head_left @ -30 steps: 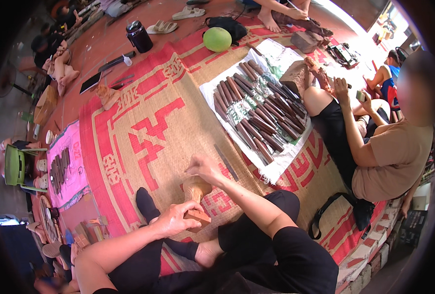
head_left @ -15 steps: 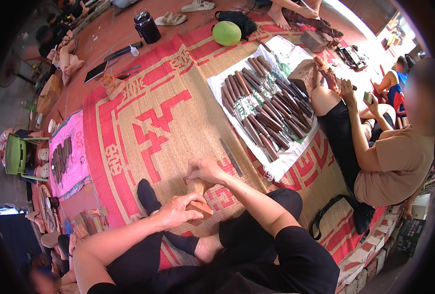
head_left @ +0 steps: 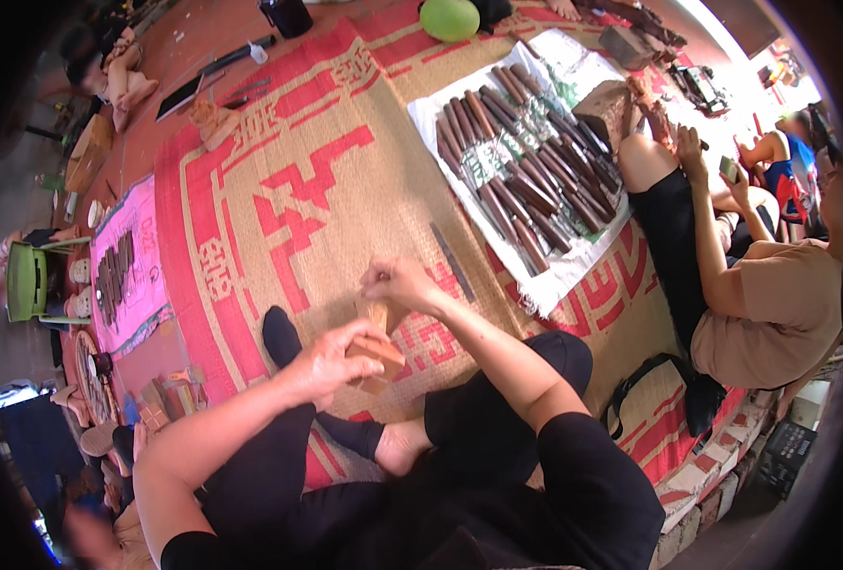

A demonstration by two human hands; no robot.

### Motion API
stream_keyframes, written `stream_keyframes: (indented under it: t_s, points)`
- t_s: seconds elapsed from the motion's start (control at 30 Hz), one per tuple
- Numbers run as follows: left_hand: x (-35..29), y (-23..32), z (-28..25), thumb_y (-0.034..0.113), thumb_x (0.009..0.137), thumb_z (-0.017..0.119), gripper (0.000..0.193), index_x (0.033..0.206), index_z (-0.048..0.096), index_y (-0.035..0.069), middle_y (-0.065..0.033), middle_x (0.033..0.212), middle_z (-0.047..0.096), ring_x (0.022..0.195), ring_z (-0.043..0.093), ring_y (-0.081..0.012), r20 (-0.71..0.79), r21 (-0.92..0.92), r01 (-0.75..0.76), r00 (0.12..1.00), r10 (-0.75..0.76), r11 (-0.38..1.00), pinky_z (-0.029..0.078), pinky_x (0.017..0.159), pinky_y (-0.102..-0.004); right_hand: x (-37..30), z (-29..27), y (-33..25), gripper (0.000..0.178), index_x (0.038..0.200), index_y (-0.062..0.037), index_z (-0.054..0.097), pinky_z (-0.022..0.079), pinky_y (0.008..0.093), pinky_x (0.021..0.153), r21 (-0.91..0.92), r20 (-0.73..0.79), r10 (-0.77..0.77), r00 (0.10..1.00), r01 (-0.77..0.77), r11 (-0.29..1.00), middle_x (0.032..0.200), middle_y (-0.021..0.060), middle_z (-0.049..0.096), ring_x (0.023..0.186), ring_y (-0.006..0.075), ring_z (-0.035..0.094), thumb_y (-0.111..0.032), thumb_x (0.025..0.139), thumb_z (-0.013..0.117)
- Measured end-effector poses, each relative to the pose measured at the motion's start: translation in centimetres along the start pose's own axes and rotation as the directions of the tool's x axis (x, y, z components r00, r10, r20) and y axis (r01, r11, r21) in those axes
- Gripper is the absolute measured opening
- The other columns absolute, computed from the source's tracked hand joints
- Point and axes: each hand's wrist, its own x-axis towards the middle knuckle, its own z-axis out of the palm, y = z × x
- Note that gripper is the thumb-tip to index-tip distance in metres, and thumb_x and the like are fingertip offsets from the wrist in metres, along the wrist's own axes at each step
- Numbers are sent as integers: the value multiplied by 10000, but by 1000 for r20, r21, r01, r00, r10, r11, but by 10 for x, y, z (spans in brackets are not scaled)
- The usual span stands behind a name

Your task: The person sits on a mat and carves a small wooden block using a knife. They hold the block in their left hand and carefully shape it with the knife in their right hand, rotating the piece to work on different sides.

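In front of my folded legs my left hand (head_left: pixel 328 363) grips a light brown wooden piece (head_left: pixel 380 357) with a squared block at its near end. Its paler, narrower part (head_left: pixel 376 312) points away from me, toward the mat. Over that far end my right hand (head_left: pixel 401 285) is closed, thumb and fingers pinched together. Whatever lies between those fingertips is hidden or too small to make out. Beyond my right hand a thin dark flat strip (head_left: pixel 452 262) lies on the red and straw-coloured woven mat (head_left: pixel 336 237).
Many dark-handled tools (head_left: pixel 526 180) lie on a white sack (head_left: pixel 559 283) at the right. Beside it a person (head_left: pixel 768 313) sits working on wood. A green round fruit (head_left: pixel 450 19) rests at the back, a small carved figure (head_left: pixel 214 123) at the mat's left edge, a black bag (head_left: pixel 702 404) nearby.
My right hand has lifted slightly off the wooden piece's far end, and the piece has turned a little in my left hand. The whole view has shifted, with far things now higher.
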Motion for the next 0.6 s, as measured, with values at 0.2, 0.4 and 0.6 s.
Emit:
stream_keyframes:
  t_s: [0.2, 0.4, 0.6]
  points:
    - [-7, 4, 4, 107, 806, 646, 283, 1076, 568, 83, -55, 925, 640, 888, 593, -141, 10, 168, -22, 1000, 21, 986, 462, 815, -289, 8, 11, 14, 177, 765, -44, 618, 490, 365, 636, -483, -301, 4, 954, -156, 862, 715, 133, 653, 705, 268, 650, -169, 713, 732]
    - [-9, -9, 3, 103, 808, 649, 285, 1079, 566, 72, -49, 952, 656, 917, 599, -135, 4, 98, -54, 999, 54, 994, 460, 823, -288, 2, -8, 1, 164, 748, -28, 596, 475, 314, 672, 231, -48, 87, 995, -73, 970, 740, 117, 651, 727, 162, 611, -121, 730, 730]
    - [-8, -10, 3, 85, 817, 644, 283, 1089, 567, 70, -50, 965, 665, 943, 601, -119, -25, 78, -17, 1000, 19, 997, 471, 826, -282, 1, 9, -6, 260, 816, -56, 617, 486, 381, 681, -349, -193, 12, 981, -80, 934, 745, 154, 646, 723, 286, 632, -248, 707, 754]
